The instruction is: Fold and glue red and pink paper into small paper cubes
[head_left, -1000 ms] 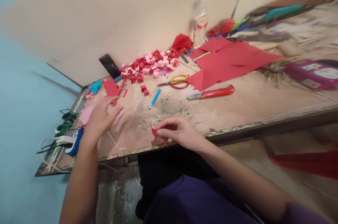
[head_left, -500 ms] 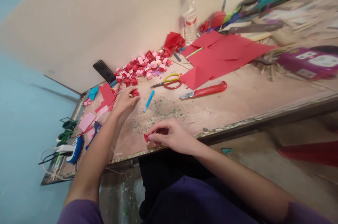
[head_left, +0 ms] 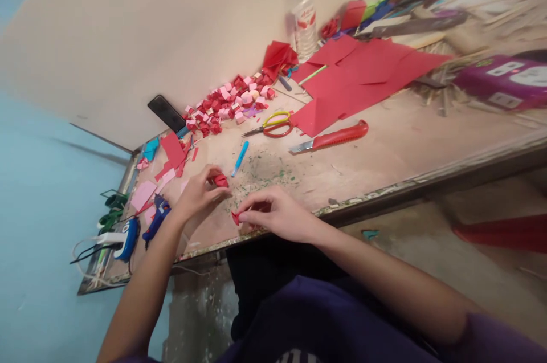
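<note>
My left hand [head_left: 201, 193] is closed round a small folded red paper piece [head_left: 221, 180] above the table. Close to the table's front edge, my right hand [head_left: 273, 213] pinches another small red paper piece [head_left: 235, 218] between thumb and fingers. The two pieces are apart. Just beyond the hands lies a blue pen-like tool [head_left: 240, 158]. Farther back are scissors [head_left: 276, 125] with yellow and red handles and a red utility knife [head_left: 337, 137] with its blade out. A heap of small red and pink folded paper pieces [head_left: 231, 102] lies against the wall.
Red paper sheets [head_left: 363, 78] spread across the back right, near a plastic bottle [head_left: 305, 24]. At left are a phone [head_left: 166, 114], pink paper scraps [head_left: 144, 195], a blue glue gun [head_left: 156, 218] and a blue power strip [head_left: 128, 239] with cables. A purple box [head_left: 499, 82] stands far right.
My left hand has drawn back toward me with its red paper piece, closer to my right hand. My right hand has hardly moved. The camera view has shifted slightly.
</note>
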Demonstrator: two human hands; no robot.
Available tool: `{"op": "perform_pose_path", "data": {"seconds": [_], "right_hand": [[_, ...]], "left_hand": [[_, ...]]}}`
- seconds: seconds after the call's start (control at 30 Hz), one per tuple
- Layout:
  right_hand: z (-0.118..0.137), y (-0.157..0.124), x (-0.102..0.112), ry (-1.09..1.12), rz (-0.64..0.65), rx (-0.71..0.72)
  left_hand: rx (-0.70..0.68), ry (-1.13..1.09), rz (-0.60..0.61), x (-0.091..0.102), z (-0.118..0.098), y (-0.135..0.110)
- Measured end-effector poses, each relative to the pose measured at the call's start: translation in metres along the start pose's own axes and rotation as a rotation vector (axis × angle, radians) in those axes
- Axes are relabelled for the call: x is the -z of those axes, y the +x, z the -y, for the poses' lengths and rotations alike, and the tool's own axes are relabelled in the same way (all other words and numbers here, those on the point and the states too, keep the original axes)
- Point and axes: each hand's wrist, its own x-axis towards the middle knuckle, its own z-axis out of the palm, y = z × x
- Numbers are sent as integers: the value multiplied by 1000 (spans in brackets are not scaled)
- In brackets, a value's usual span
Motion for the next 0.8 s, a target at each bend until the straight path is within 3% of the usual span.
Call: {"op": "perform_pose_path", "data": {"seconds": [0.17, 0.33, 0.47, 0.67, 0.8], "right_hand": [[2, -2, -1, 16, -2, -8], [5, -2, -1, 1, -28, -42], [10, -3, -2, -40, -73, -48], [14, -4, -2, -83, -139, -86], [12, -3, -3, -106, -195, -85]], "left_hand": [[-31, -45, 22, -11, -21, -39], [-90, -108, -127, -25, -24, -65], [-129, -157, -154, -33, -20, -71], [-200, 23, -198, -32, -18, -70], [-229, 10, -145, -31, -18, -67]]}}
